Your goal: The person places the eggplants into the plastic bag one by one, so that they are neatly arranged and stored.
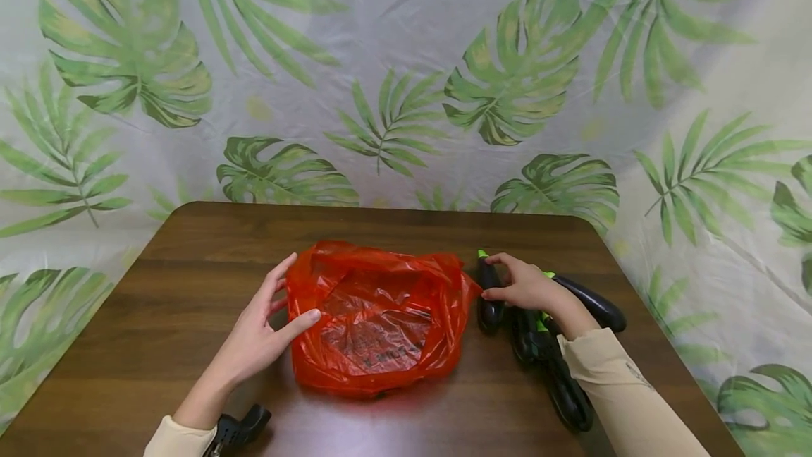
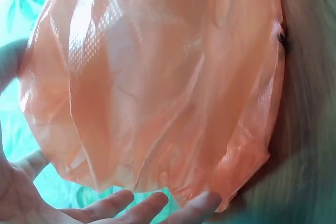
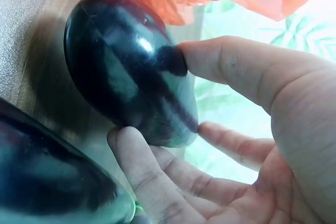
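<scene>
An opened red plastic bag (image 1: 374,379) stands on the table with its mouth facing up. My left hand (image 1: 263,333) is at its left side, fingers spread and thumb at the rim. In the left wrist view, the fingers (image 2: 105,205) lie along the bag's wall (image 2: 157,103). My right hand (image 1: 526,288) has its thumb and fingers around a dark, glossy eggplant (image 1: 490,302) just right of the bag. The right wrist view shows the thumb on one side of this eggplant (image 3: 126,72) and the fingertips on the other.
More eggplants lie to the right: one (image 1: 590,302) beyond my right wrist and others (image 1: 571,397) beside the forearm, partly hidden. All rest on a brown wooden table (image 1: 209,252). A leaf-patterned sheet (image 1: 406,55) hangs behind it. A black strap device (image 1: 241,429) sits at my left wrist.
</scene>
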`<state>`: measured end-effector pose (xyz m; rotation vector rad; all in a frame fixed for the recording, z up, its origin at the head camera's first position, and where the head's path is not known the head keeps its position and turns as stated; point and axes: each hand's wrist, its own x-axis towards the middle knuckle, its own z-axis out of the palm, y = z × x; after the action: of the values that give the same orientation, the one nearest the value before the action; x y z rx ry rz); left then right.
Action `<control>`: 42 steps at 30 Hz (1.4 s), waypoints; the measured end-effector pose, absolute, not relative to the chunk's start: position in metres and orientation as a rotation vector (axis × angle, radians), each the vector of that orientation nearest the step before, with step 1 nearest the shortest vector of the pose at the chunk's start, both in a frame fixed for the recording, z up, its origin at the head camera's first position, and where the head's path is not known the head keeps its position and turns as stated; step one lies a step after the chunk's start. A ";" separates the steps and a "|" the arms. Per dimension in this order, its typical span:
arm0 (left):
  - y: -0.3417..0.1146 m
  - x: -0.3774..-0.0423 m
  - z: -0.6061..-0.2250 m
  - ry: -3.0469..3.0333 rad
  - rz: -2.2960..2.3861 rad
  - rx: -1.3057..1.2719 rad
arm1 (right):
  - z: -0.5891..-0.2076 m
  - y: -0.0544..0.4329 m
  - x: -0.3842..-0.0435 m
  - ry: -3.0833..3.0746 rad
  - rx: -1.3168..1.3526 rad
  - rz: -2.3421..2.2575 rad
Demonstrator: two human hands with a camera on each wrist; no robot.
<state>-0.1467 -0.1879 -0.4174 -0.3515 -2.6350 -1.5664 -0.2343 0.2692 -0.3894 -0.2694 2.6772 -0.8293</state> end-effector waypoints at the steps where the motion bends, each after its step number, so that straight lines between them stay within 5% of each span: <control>1: -0.188 -0.147 -0.418 -2.635 -1.567 -0.363 | -0.390 0.271 -0.234 2.669 -0.269 -0.850; 18: -0.195 -0.143 -0.430 -2.577 -1.804 -0.324 | -0.378 0.285 -0.213 2.465 -0.183 -1.366; 42: -0.195 -0.139 -0.432 -2.520 -1.974 -0.328 | -0.329 0.266 -0.200 2.474 -0.291 -1.538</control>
<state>-0.1392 -0.1950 -0.4320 -0.3285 -2.5199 -1.9739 -0.2002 0.2655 -0.3290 -0.2910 2.4742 -1.5379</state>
